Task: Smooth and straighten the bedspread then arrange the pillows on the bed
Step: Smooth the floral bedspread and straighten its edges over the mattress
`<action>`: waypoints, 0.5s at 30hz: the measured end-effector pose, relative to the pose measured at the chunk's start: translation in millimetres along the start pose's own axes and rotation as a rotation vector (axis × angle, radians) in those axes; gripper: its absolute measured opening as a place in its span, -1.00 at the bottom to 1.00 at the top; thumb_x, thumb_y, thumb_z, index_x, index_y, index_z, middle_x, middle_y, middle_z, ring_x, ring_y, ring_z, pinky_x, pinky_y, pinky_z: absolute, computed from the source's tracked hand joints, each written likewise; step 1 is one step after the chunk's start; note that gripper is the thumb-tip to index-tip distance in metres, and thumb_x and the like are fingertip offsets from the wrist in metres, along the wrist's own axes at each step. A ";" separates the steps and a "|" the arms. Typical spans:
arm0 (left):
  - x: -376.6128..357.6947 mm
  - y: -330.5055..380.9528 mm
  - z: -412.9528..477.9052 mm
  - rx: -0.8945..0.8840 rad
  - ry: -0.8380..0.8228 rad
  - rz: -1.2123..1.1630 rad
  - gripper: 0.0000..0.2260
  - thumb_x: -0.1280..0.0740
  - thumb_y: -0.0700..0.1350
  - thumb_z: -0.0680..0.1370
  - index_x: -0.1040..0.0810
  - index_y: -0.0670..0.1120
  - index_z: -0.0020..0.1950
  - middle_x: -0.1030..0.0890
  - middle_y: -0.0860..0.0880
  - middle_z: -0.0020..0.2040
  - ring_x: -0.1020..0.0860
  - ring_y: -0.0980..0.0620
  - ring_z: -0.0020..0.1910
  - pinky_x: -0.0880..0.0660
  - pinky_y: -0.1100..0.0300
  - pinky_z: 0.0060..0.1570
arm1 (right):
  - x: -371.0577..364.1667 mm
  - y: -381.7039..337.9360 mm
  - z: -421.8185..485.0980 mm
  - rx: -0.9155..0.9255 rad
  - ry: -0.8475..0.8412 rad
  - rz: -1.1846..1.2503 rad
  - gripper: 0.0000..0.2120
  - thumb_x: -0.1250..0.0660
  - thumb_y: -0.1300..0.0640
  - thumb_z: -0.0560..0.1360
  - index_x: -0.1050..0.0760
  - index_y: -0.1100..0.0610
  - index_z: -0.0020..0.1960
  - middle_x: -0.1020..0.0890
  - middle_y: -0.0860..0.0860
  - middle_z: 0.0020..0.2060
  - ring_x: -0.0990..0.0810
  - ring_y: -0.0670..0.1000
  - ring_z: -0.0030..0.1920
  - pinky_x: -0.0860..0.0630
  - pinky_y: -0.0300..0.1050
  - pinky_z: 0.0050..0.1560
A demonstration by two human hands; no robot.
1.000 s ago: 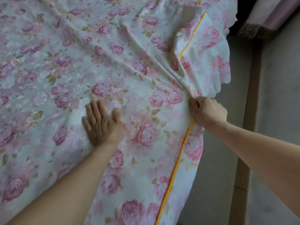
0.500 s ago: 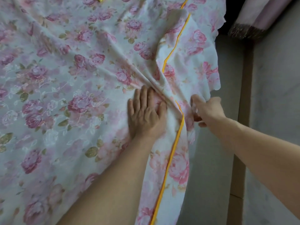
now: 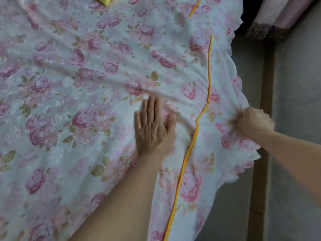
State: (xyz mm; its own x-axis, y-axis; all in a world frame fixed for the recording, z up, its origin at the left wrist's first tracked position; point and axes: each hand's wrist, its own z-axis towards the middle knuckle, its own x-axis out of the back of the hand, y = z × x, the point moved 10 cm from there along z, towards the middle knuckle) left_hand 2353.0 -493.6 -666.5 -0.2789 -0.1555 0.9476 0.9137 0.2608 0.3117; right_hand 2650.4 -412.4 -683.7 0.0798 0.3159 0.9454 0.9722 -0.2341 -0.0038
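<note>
Floral bedspread [image 3: 73, 105] spread wrinkled across the bed. Left hand [image 3: 153, 126] pressed flat, fingers [image 3: 152, 105] extended together, left of orange piping [image 3: 209, 75]. Right hand [image 3: 253, 121] fisted, fingers clamped on scalloped edge over grey floor [image 3: 295, 84].

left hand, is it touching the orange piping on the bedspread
Apart. The head view shows the left hand flat on the bedspread, with floral fabric visible between its thumb and the orange piping.

Your bedspread [image 3: 104, 84]: white ground printed with pink roses and olive-green leaves. Its piping [image 3: 209, 75]: orange-yellow. Top edge, a yellow scrap [image 3: 104, 0]. Your floor [image 3: 295, 119]: grey, crossed by a tan strip [image 3: 265, 84]. Curtain [image 3: 278, 16]: pale pink, dark speckled hem.
</note>
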 end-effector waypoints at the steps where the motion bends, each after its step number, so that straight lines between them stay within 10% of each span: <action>1: -0.6 0.5 0.3 -0.002 -0.009 0.002 -0.35 0.19 0.29 0.54 0.07 0.05 0.59 0.08 0.10 0.59 0.16 0.12 0.55 0.16 -0.01 0.52 | -5.2 -3.9 0.8 -0.021 -0.035 0.019 -0.97 -0.22 0.25 0.50 -0.42 0.21 -0.09 -0.47 0.13 -0.26 -0.49 0.17 -0.22 -0.49 0.00 -0.18; 15: 3.5 2.0 2.9 -0.042 -0.078 -0.007 -0.34 0.11 0.41 0.50 0.00 0.20 0.56 0.09 0.13 0.59 0.17 0.07 0.56 0.12 -0.10 0.50 | 43.9 -119.4 51.4 0.040 -0.022 0.444 -0.40 -0.09 -0.30 0.47 -0.49 0.25 0.02 -0.62 0.20 -0.08 -0.58 0.24 -0.04 -0.49 0.04 0.03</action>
State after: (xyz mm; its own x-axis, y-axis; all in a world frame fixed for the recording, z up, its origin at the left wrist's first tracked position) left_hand 2353.1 -490.9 -662.3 -0.3063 -0.0822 0.9484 0.9227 0.2195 0.3170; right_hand 2549.1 -323.3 -658.4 0.4954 0.2126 0.8422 0.8504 -0.3162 -0.4204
